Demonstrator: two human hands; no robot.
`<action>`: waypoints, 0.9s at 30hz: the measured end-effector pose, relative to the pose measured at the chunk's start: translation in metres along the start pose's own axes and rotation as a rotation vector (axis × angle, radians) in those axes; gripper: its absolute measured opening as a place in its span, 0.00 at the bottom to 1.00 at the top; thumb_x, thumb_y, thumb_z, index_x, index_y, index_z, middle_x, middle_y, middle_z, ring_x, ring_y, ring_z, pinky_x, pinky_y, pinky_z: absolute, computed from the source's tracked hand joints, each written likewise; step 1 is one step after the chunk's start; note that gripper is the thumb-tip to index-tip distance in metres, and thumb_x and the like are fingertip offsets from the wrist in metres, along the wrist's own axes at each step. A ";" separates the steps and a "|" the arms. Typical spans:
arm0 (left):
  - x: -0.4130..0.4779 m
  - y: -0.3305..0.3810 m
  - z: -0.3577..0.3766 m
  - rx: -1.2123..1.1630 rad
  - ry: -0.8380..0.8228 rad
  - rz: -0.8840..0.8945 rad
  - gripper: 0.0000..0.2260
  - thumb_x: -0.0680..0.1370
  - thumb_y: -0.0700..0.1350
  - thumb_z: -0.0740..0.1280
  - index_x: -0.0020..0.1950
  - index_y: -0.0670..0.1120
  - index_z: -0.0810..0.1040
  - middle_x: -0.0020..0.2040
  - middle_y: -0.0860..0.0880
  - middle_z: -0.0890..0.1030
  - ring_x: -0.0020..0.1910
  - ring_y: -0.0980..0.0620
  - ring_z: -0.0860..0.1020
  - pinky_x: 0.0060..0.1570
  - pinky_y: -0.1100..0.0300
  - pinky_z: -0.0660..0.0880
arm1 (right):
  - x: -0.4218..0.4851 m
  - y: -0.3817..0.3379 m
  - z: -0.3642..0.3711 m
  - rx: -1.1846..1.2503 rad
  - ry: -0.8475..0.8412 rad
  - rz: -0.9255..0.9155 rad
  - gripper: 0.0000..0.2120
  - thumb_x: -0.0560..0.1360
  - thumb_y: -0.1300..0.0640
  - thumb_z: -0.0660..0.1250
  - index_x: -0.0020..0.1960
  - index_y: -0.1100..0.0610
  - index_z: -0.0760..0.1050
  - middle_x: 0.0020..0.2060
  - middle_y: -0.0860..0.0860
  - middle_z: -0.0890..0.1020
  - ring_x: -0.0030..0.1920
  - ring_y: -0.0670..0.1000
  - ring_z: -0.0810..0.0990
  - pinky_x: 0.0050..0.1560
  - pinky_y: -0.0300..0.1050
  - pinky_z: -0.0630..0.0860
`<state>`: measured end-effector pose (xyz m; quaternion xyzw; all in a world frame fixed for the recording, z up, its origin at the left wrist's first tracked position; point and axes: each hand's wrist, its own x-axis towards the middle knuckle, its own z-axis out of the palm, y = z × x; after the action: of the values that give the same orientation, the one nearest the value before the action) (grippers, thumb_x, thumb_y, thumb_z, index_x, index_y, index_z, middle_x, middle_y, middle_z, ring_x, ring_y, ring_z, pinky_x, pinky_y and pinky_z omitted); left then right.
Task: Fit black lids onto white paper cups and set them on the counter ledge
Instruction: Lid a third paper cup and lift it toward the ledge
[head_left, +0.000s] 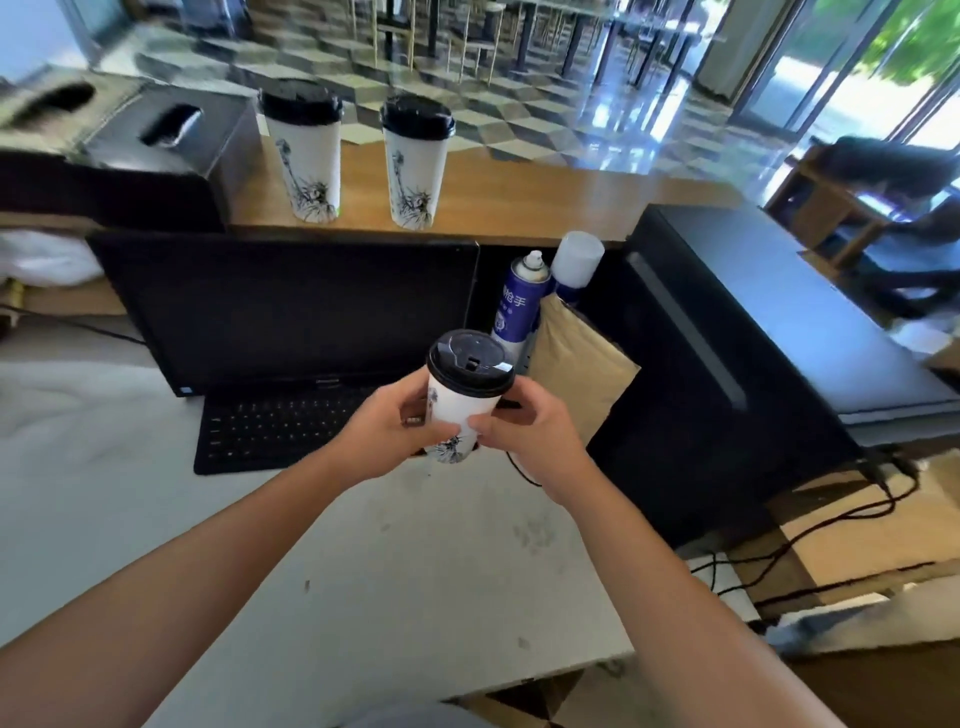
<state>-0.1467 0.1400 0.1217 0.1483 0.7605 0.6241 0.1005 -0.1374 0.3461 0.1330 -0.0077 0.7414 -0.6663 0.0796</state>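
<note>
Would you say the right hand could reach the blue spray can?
Probably not yet: right hand and left hand both grip the lidded cup, though the path to the spray can looks open.

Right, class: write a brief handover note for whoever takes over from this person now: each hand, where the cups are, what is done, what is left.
Left hand and right hand both grip one white paper cup with a black plastic lid, held above the grey desk.
Two more lidded white cups stand upright on the wooden counter ledge: left ledge cup, right ledge cup.
Done: those two placed; the held cup's lid looks seated.
Left: set the held cup on the ledge, probably right of the others.
</note>
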 end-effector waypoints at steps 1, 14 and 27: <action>0.007 0.005 -0.001 0.015 0.011 0.017 0.26 0.75 0.34 0.72 0.71 0.48 0.72 0.62 0.51 0.82 0.62 0.52 0.80 0.63 0.48 0.77 | 0.007 -0.006 -0.004 -0.016 -0.001 -0.022 0.22 0.70 0.64 0.78 0.62 0.54 0.79 0.56 0.54 0.85 0.55 0.57 0.85 0.56 0.58 0.82; 0.112 0.060 0.001 0.124 0.276 0.095 0.30 0.73 0.54 0.69 0.74 0.64 0.64 0.65 0.60 0.79 0.67 0.58 0.75 0.68 0.46 0.73 | 0.093 -0.087 -0.039 -0.058 0.092 -0.194 0.14 0.76 0.61 0.72 0.61 0.54 0.81 0.51 0.49 0.87 0.51 0.52 0.86 0.57 0.57 0.82; 0.219 0.081 -0.012 0.127 0.461 0.071 0.33 0.77 0.44 0.65 0.79 0.59 0.57 0.69 0.53 0.77 0.68 0.53 0.75 0.68 0.47 0.73 | 0.188 -0.132 -0.050 -0.035 0.186 -0.292 0.13 0.78 0.61 0.70 0.60 0.49 0.81 0.40 0.36 0.84 0.39 0.38 0.82 0.49 0.43 0.82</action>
<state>-0.3479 0.2200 0.2106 0.0345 0.7955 0.5954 -0.1072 -0.3415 0.3588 0.2480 -0.0550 0.7480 -0.6557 -0.0874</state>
